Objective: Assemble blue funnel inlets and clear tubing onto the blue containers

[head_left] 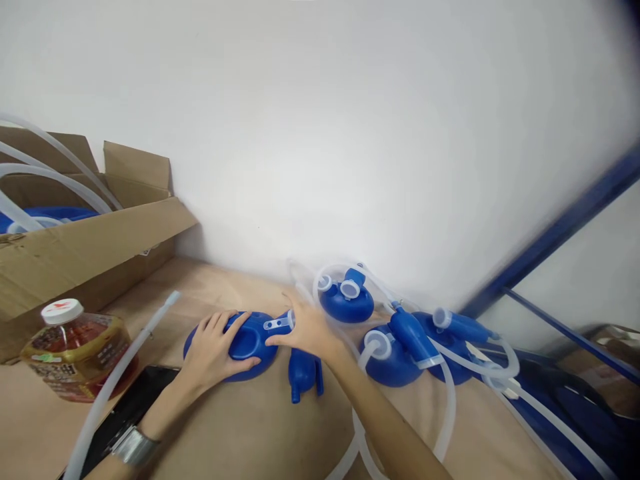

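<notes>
A blue plastic bottle (pixel 256 339) with a recessed grip lies on its side on the brown table covering. My left hand (pixel 213 350) holds its body, fingers over the top and thumb along the near side. At the bottle's mouth, my right hand (pixel 314 330) closes around the whitish cap, whose holed strap (pixel 277 325) shows beside the thumb. Some of the right fingers are blurred, and the palm hides part of the cap. Just below that hand rests a small blue spouted piece (pixel 302 375).
Several blue bottles (pixel 395 363) with funnel-like heads (pixel 413 335) and translucent tubes (pixel 450 407) lie to the right. At left stand an open cardboard box (pixel 100 233) and a jug of reddish drink (pixel 75 353). A black phone-like object (pixel 135 400) lies under my left forearm. A white wall rises behind.
</notes>
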`<state>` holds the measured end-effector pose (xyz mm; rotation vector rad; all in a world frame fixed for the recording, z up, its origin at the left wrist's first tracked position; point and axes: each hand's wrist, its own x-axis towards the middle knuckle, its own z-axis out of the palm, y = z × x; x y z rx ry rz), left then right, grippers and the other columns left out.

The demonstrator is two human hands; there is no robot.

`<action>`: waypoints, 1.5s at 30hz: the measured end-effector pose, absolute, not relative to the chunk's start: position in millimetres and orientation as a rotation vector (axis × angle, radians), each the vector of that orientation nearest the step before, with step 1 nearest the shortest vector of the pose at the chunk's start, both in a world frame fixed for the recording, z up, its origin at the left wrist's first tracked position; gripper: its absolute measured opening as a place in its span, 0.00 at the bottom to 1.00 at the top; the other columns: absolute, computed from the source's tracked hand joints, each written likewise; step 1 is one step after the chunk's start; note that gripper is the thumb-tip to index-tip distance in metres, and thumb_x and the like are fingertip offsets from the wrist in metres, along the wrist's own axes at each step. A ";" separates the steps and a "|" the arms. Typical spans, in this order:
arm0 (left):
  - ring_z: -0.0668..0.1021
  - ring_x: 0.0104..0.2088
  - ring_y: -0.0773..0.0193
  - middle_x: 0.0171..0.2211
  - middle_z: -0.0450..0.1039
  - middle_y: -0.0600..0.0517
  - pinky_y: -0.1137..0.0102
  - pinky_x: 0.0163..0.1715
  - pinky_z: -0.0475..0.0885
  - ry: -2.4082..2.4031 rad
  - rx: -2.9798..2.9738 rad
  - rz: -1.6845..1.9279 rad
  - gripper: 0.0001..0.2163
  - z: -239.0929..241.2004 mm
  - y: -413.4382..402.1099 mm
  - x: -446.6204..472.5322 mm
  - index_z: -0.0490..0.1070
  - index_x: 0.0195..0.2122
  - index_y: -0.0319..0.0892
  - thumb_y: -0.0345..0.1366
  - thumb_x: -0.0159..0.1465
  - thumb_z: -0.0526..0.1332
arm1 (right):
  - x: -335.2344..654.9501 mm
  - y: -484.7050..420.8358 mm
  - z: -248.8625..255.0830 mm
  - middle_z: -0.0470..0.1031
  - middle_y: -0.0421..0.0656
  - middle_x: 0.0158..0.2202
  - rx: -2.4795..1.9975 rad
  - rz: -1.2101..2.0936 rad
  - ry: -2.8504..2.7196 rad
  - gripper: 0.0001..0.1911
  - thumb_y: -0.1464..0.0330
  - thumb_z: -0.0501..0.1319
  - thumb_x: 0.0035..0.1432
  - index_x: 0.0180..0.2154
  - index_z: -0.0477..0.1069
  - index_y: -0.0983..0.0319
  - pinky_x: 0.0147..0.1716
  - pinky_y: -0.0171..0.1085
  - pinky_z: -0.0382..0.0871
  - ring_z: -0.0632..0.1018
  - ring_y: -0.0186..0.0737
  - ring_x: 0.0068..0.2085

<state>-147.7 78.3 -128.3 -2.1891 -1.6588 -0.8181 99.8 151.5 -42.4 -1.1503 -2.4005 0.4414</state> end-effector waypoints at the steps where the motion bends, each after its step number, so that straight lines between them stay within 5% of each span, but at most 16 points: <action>1: 0.78 0.52 0.38 0.55 0.77 0.37 0.50 0.52 0.69 -1.651 -2.198 -0.807 0.38 -128.9 78.7 -148.1 0.72 0.64 0.43 0.62 0.58 0.69 | 99.8 151.8 -42.9 0.80 0.49 0.56 -1.141 0.513 -2.393 0.55 0.51 0.79 0.46 0.71 0.60 0.53 0.57 0.52 0.72 0.80 0.56 0.57; 8: 0.77 0.51 0.40 0.54 0.77 0.37 0.51 0.51 0.69 -1.660 -2.175 -0.784 0.39 -131.8 79.4 -146.4 0.72 0.65 0.43 0.65 0.60 0.65 | 98.4 153.3 -46.3 0.78 0.48 0.60 -1.137 0.658 -2.401 0.55 0.62 0.77 0.52 0.74 0.53 0.49 0.59 0.54 0.70 0.79 0.54 0.59; 19: 0.79 0.48 0.37 0.48 0.79 0.35 0.52 0.48 0.71 -1.836 -2.244 -0.591 0.34 -98.2 84.8 -127.0 0.78 0.57 0.42 0.66 0.65 0.58 | 101.8 167.6 -47.9 0.82 0.47 0.55 -1.042 0.605 -2.507 0.55 0.59 0.75 0.53 0.75 0.51 0.53 0.57 0.53 0.72 0.82 0.55 0.55; 24: 0.84 0.39 0.43 0.37 0.84 0.39 0.60 0.39 0.71 -1.911 -2.334 -0.453 0.26 -68.5 97.1 -114.1 0.81 0.47 0.43 0.57 0.74 0.52 | 107.5 142.2 -63.6 0.67 0.55 0.69 -1.118 0.399 -2.219 0.53 0.55 0.78 0.50 0.71 0.60 0.57 0.71 0.62 0.53 0.64 0.64 0.71; 30: 0.86 0.39 0.38 0.39 0.85 0.36 0.60 0.35 0.71 -2.035 -2.346 -0.427 0.31 -59.1 94.9 -114.5 0.82 0.45 0.42 0.64 0.70 0.52 | 114.1 96.8 -110.2 0.79 0.50 0.56 -1.310 0.382 -1.690 0.23 0.63 0.70 0.62 0.58 0.72 0.56 0.58 0.53 0.75 0.79 0.56 0.58; 36: 0.85 0.41 0.44 0.39 0.86 0.40 0.61 0.41 0.71 -2.009 -2.416 -0.478 0.29 -58.9 96.6 -121.6 0.82 0.42 0.45 0.62 0.72 0.50 | 102.7 98.0 -131.0 0.80 0.52 0.60 -1.276 0.480 -1.727 0.33 0.59 0.71 0.61 0.65 0.70 0.57 0.59 0.55 0.76 0.80 0.59 0.61; 40: 0.85 0.41 0.45 0.39 0.87 0.43 0.61 0.41 0.70 -2.006 -2.441 -0.507 0.28 -63.0 99.6 -126.3 0.83 0.43 0.47 0.61 0.72 0.50 | 100.5 101.1 -140.3 0.78 0.52 0.63 -1.232 0.463 -1.697 0.30 0.55 0.66 0.67 0.66 0.72 0.57 0.64 0.57 0.71 0.75 0.60 0.66; 45: 0.85 0.42 0.45 0.39 0.87 0.45 0.62 0.39 0.70 -1.999 -2.494 -0.500 0.26 -63.9 104.1 -128.6 0.83 0.42 0.48 0.57 0.74 0.49 | 105.9 104.6 -153.2 0.85 0.51 0.52 -1.214 0.505 -1.696 0.26 0.55 0.65 0.69 0.65 0.74 0.55 0.56 0.57 0.77 0.83 0.61 0.55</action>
